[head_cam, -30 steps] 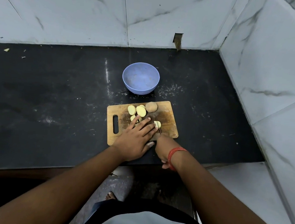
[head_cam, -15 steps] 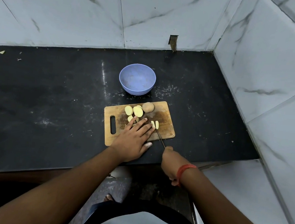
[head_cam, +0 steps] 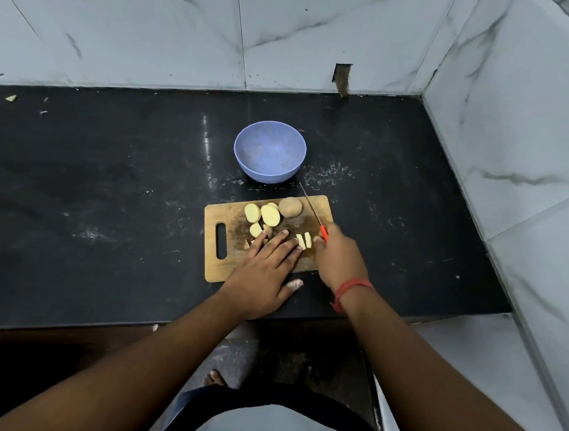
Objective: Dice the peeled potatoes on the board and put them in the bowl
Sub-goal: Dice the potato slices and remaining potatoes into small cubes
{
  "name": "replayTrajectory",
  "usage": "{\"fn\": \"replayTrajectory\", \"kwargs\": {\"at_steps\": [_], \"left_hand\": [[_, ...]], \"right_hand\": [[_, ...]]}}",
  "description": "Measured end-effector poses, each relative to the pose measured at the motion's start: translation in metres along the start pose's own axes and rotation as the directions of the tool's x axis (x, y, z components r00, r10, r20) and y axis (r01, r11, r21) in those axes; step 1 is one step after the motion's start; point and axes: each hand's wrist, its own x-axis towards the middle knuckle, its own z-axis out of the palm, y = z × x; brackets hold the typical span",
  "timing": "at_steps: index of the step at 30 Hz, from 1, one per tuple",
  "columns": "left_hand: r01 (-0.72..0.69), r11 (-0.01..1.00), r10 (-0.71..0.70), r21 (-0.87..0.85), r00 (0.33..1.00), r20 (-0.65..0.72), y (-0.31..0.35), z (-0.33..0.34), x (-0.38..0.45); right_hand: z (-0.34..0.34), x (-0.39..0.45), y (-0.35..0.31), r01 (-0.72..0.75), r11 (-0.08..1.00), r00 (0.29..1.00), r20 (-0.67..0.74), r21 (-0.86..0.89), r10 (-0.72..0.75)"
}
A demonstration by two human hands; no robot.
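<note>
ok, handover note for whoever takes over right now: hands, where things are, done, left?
Left hand: fingers flat, pressing potato pieces on the cutting board.
Right hand: grips the knife, blade pointing toward the bowl.
On the board: strips by the fingertips, slices at the far edge, one uncut piece.
Done: slicing started.
Left: dice everything, move it into the bowl, which holds no potato yet.

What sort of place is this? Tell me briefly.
Most likely a home kitchen corner: a dark stone counter against marble-look wall tiles, with a wooden chopping board of cut potato.
</note>
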Motion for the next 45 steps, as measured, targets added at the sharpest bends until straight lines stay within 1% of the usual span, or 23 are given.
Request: {"fn": "replayTrajectory", "kwargs": {"at_steps": [4,7,11,19,23,28,32,34,40,45], "left_hand": [[0.01,1.0,-0.01,0.011,1.0,-0.001,0.002,-0.001,0.002],[0.008,1.0,-0.008,0.022,1.0,0.005,0.002,0.001,0.003],[0.006,1.0,-0.006,0.022,1.0,-0.007,0.001,0.003,0.004],[0.0,1.0,0.001,0.03,0.999,-0.036,-0.001,0.003,0.005],[0.006,1.0,-0.004,0.027,0.999,-0.047,-0.001,0.005,0.005],[0.009,1.0,-0.007,0.03,0.998,-0.061,0.0,0.005,0.006],[0.017,1.0,-0.016,0.017,0.998,-0.06,0.0,0.005,0.007],[0.027,1.0,-0.027,0.007,0.998,-0.054,-0.003,0.005,0.007],[0.04,0.999,-0.041,-0.01,0.998,-0.051,-0.006,0.004,0.006],[0.048,0.999,-0.049,-0.006,0.998,-0.042,-0.004,0.004,0.005]], "right_hand": [[0.013,0.02,-0.002,0.077,0.994,0.997,0.0,-0.077,-0.077],[0.017,0.024,0.0,0.148,0.985,0.988,-0.021,-0.092,-0.151],[0.019,0.027,0.003,0.174,0.984,0.983,-0.049,-0.042,-0.176],[0.02,0.037,0.003,0.249,0.969,0.969,-0.014,0.008,-0.249],[0.013,0.033,0.015,0.256,0.966,0.967,-0.027,0.036,-0.255],[0.011,0.03,0.024,0.312,0.95,0.948,0.07,-0.025,-0.31],[0.009,0.035,0.024,0.415,0.906,0.905,0.136,-0.085,-0.402],[0.008,0.038,0.024,0.441,0.891,0.892,0.164,-0.104,-0.422],[0.006,0.047,0.023,0.477,0.871,0.874,0.164,-0.115,-0.457],[0.005,0.049,0.022,0.474,0.873,0.876,0.157,-0.112,-0.455]]}}
